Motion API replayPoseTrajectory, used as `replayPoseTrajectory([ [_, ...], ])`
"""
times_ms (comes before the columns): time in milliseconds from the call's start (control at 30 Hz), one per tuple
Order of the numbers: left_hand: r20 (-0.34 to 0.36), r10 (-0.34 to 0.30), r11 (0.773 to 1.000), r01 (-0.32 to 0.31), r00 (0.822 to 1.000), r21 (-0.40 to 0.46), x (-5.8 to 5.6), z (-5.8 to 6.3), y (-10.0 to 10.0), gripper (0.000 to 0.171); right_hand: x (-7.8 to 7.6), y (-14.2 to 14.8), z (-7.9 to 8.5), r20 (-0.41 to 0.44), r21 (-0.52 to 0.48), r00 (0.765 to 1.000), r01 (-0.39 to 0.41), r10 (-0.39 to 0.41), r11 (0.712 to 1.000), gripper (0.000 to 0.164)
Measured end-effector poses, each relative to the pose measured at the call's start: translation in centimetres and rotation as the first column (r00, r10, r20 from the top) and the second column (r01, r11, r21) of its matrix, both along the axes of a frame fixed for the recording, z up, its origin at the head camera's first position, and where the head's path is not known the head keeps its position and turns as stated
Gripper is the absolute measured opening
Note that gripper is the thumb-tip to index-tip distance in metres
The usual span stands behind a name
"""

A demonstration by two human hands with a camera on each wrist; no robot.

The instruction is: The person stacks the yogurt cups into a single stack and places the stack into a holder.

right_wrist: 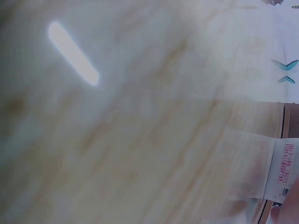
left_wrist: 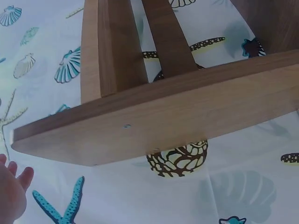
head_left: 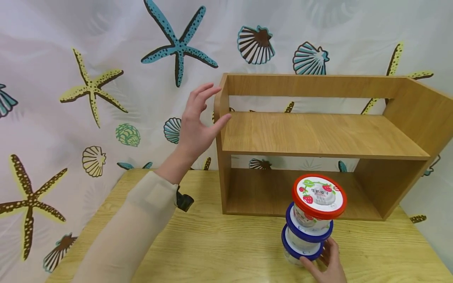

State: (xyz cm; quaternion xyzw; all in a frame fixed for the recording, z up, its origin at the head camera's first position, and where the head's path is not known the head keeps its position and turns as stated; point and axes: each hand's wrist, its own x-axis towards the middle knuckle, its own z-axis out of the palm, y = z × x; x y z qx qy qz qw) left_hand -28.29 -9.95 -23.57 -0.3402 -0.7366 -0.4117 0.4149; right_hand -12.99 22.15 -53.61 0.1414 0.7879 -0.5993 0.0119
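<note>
Three round lidded plastic tubs stand stacked in front of the shelf. On top is a tub with a red-rimmed lid [head_left: 320, 196] printed with strawberries; beneath it sit a middle tub with a blue lid rim [head_left: 308, 232] and a bottom blue-rimmed tub [head_left: 299, 251]. My right hand [head_left: 329, 265] grips the bottom tub from the lower right, thumb in front and fingers round its right side. My left hand [head_left: 198, 118] is raised beside the left panel of the wooden shelf [head_left: 325, 133], fingers spread and loosely bent, nothing in them. The left wrist view catches its fingers [left_wrist: 25, 177] near the panel's end.
The shelf has two levels, and the tubs overlap its lower board [head_left: 262, 192] in the head view. Underneath is a light wood-grain table [head_left: 219, 251]. A curtain with starfish and shells [head_left: 116, 31] hangs behind. A black object [head_left: 185, 201] shows at my left wrist.
</note>
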Motion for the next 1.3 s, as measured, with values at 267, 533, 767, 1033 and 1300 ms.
replayPoseTrajectory([
  [267,0.217,-0.044,0.999,0.037,0.975,0.038,-1.2,-0.2,-0.1,0.048,1.4,-1.4,3.6,-0.016,0.02,1.0,0.002,-0.001,1.0,0.1],
  [533,0.327,-0.092,0.995,0.076,0.94,0.063,-1.7,-0.2,-0.3,0.037,1.7,-1.6,4.6,0.0,0.014,1.0,-0.009,0.009,1.0,0.099],
  [767,0.378,-0.089,0.995,0.065,0.922,0.076,-1.6,-0.4,-0.2,0.034,1.8,-1.8,4.3,-0.055,0.018,0.998,0.008,-0.007,1.0,0.097],
  [1033,0.392,-0.1,0.992,0.062,0.915,0.107,-1.4,-0.4,-0.1,0.033,1.5,-2.4,5.0,-0.046,-0.017,0.999,-0.011,0.01,1.0,0.105],
  [1300,0.422,-0.132,0.987,0.077,0.897,0.143,-1.4,-0.3,0.1,0.033,1.3,-2.5,5.0,-0.006,-0.05,1.0,-0.024,0.024,0.998,0.115],
])
